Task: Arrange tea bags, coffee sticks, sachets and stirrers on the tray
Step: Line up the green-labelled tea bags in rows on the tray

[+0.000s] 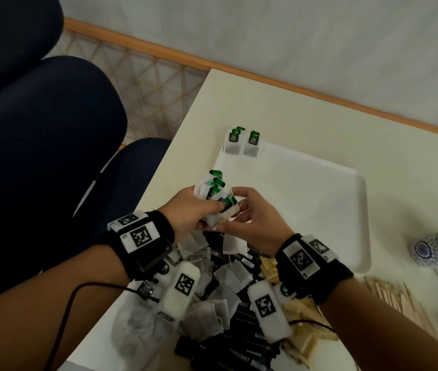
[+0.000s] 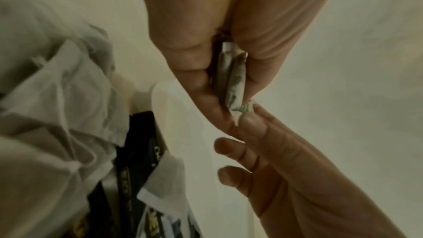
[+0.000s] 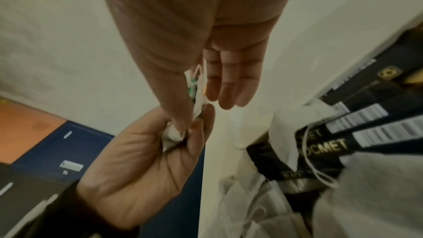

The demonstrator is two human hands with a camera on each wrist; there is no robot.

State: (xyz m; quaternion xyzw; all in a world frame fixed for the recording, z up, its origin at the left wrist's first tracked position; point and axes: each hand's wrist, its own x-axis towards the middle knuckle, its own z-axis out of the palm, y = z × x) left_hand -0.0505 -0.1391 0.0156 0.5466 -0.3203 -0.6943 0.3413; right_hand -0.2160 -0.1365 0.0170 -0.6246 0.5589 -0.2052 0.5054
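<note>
Green-tagged tea bags (image 1: pixel 216 200) bunched in your left hand (image 1: pixel 189 215), above counter (image 1: pixel 242 103) beside tray (image 1: pixel 357 218). Right hand (image 1: pixel 250 220) fingers pinch one bag. Risk: strings tangle, pull drags extras out, paper tears.

We can't count the tea bags in the bunch (image 1: pixel 216 202): the left hand (image 1: pixel 188 215) covers their lower halves, and the left wrist view blurs them. Tag print on the two tea bags on the tray (image 1: pixel 242 143) is too small to read. Wrist bands and arms hide much of the pile of loose tea bags and black sticks (image 1: pixel 225 290). The stirrers (image 1: pixel 389 293) and the patterned cup (image 1: pixel 434 250) are cut off by the right edge. The brown sachets (image 1: pixel 300 330) are partly under the right wrist.
</note>
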